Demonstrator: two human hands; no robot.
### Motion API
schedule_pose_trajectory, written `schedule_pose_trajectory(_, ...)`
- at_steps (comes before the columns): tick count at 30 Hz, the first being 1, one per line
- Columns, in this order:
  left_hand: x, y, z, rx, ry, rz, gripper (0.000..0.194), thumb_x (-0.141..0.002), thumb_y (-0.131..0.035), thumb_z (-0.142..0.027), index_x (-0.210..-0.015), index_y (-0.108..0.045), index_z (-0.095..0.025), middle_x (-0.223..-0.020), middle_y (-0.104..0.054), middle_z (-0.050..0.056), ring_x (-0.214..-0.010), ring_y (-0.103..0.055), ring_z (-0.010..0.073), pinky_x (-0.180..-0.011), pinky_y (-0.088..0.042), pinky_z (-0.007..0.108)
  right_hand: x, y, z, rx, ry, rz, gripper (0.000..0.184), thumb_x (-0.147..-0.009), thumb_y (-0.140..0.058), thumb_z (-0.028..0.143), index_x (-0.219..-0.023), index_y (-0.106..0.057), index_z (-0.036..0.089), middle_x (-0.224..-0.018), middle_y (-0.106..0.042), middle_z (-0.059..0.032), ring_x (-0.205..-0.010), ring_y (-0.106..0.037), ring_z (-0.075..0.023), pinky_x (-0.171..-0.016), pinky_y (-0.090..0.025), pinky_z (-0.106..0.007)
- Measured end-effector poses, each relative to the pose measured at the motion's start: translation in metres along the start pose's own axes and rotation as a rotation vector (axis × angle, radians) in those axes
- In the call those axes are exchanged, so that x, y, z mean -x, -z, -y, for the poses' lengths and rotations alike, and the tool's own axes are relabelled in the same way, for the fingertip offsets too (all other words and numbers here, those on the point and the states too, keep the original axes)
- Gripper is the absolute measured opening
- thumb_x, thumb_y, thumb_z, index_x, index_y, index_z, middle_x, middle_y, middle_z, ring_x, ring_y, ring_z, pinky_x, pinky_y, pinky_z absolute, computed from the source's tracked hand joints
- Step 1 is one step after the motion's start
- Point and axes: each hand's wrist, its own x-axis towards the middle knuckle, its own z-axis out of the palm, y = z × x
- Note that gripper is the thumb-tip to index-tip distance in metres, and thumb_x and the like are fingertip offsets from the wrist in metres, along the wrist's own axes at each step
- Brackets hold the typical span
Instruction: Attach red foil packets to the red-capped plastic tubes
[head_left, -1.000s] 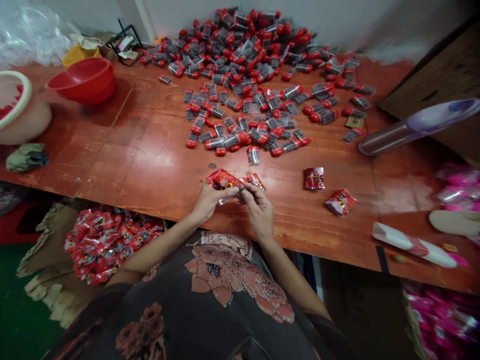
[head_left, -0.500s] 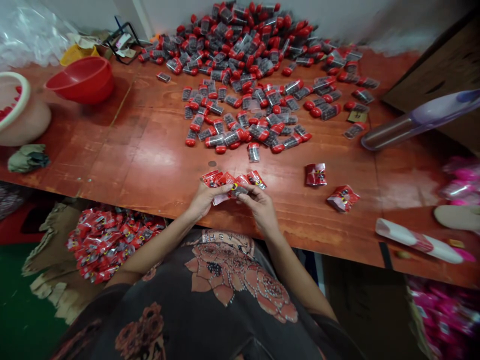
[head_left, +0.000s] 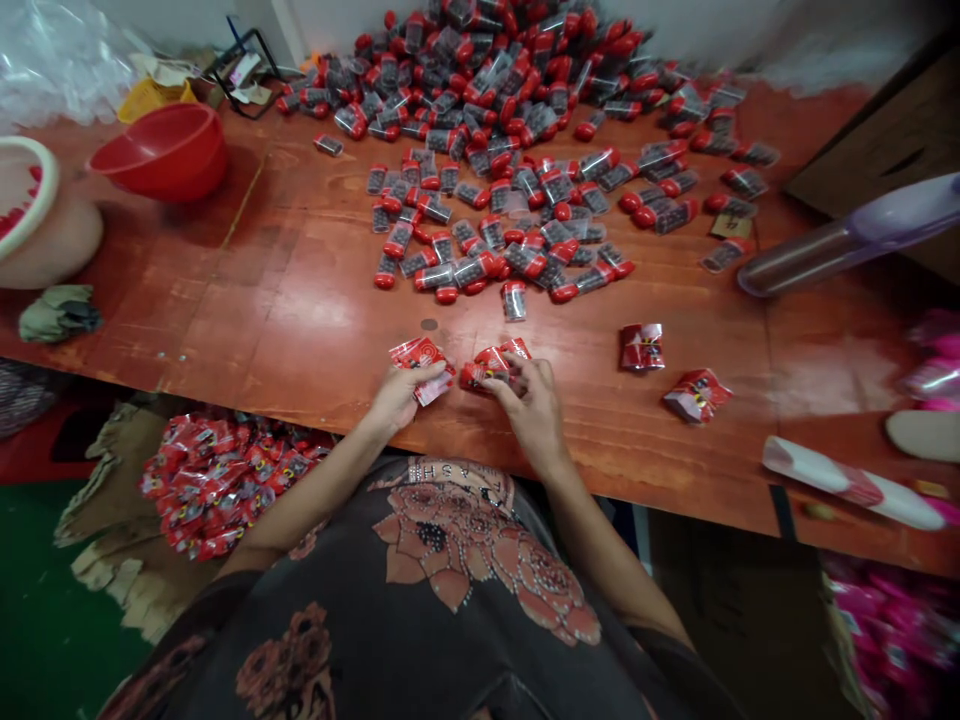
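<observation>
Fingers of the left hand (head_left: pixel 394 398) pinch a red packet (head_left: pixel 418 354) between thumb and fingertips, just over the table (head_left: pixel 300 360) near its front edge. Thumb and fingertips of the right hand (head_left: pixel 538 405) meet the near right side of a second packet (head_left: pixel 475 373); how firmly they press cannot be told. Another small packet (head_left: pixel 517 347) lies just behind, partly covered by the right hand.

Beyond these, one small jar (head_left: pixel 514 300) with a red cap sits forward of scattered similar jars (head_left: pixel 555 186), which run back to a high heap (head_left: pixel 487 80) against the wall. Well to the right, two red packets (head_left: pixel 642 348) lie apart from each other. At far left are a red bowl (head_left: pixel 165 155), a pale tub (head_left: pixel 56 245) and a crumpled cloth (head_left: pixel 58 313). Below the table edge, at left, lies a pile of red packets (head_left: pixel 217 480).
</observation>
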Motion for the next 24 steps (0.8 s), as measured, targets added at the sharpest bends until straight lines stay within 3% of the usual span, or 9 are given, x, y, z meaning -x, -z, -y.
schedule_pose_trajectory(3,0.001,-0.01,0.007,0.016,-0.017,0.054,0.019,-0.058,-0.079,-0.004,-0.07,-0.068,-0.013,-0.074,-0.073,0.005,-0.064,-0.068,0.0145,-0.067,-0.056,0.027,-0.003,-0.015,0.011,-0.146,0.095,0.152,0.034,-0.083,-0.068,0.032,-0.116,-0.067,0.027,-0.093,-0.062,-0.0031,-0.074,-0.058,-0.017,-0.072,-0.052,-0.034)
schedule_pose_trajectory(6,0.0,-0.015,0.01,0.025,-0.054,0.088,0.021,-0.055,-0.082,-0.005,-0.067,-0.067,-0.013,-0.066,-0.069,0.002,-0.058,-0.064,0.012,-0.061,-0.053,0.024,-0.012,-0.025,0.014,-0.208,0.125,0.22,0.036,-0.086,-0.062,0.026,-0.122,-0.064,0.027,-0.088,-0.066,-0.0018,-0.076,-0.061,-0.0178,-0.072,-0.052,-0.032)
schedule_pose_trajectory(10,-0.007,-0.014,0.009,0.043,-0.124,0.082,0.024,-0.055,-0.085,-0.009,-0.07,-0.067,-0.012,-0.068,-0.07,0.001,-0.06,-0.065,0.0118,-0.063,-0.053,0.023,-0.022,-0.02,0.017,-0.074,0.208,0.225,0.036,-0.089,-0.058,0.024,-0.124,-0.065,0.028,-0.09,-0.072,-0.0025,-0.082,-0.065,-0.0199,-0.077,-0.051,-0.033)
schedule_pose_trajectory(15,-0.015,-0.017,0.007,0.115,-0.144,0.024,0.031,-0.05,-0.088,-0.007,-0.072,-0.066,-0.013,-0.068,-0.07,0.0,-0.062,-0.066,0.0124,-0.067,-0.056,0.025,-0.048,-0.008,0.022,0.094,0.228,0.305,0.04,-0.093,-0.053,0.03,-0.133,-0.06,0.031,-0.083,-0.073,-0.001,-0.075,-0.065,-0.0205,-0.073,-0.049,-0.032)
schedule_pose_trajectory(17,-0.017,-0.02,0.004,0.146,-0.131,-0.005,0.03,-0.052,-0.087,-0.007,-0.071,-0.065,-0.013,-0.067,-0.07,0.0,-0.061,-0.066,0.0119,-0.067,-0.056,0.025,-0.071,-0.005,0.016,0.174,0.215,0.263,0.038,-0.095,-0.051,0.037,-0.13,-0.062,0.028,-0.088,-0.073,-0.004,-0.08,-0.066,-0.0228,-0.076,-0.049,-0.034)
schedule_pose_trajectory(21,-0.016,-0.024,-0.002,0.181,-0.047,-0.041,0.019,-0.064,-0.082,-0.007,-0.072,-0.065,-0.012,-0.067,-0.07,0.002,-0.06,-0.067,0.0123,-0.066,-0.057,0.025,-0.122,-0.005,-0.008,0.452,0.16,-0.026,0.038,-0.087,-0.06,0.031,-0.12,-0.066,0.014,-0.116,-0.066,-0.0197,-0.106,-0.058,-0.0331,-0.093,-0.044,-0.045)
schedule_pose_trajectory(24,-0.015,-0.024,-0.006,0.255,0.014,-0.042,0.013,-0.073,-0.076,-0.006,-0.072,-0.065,-0.012,-0.07,-0.07,0.004,-0.062,-0.067,0.0116,-0.065,-0.056,0.023,-0.137,-0.004,-0.021,0.489,0.106,-0.001,0.042,-0.082,-0.062,0.023,-0.123,-0.065,0.012,-0.112,-0.067,-0.0202,-0.107,-0.058,-0.0344,-0.095,-0.043,-0.048)
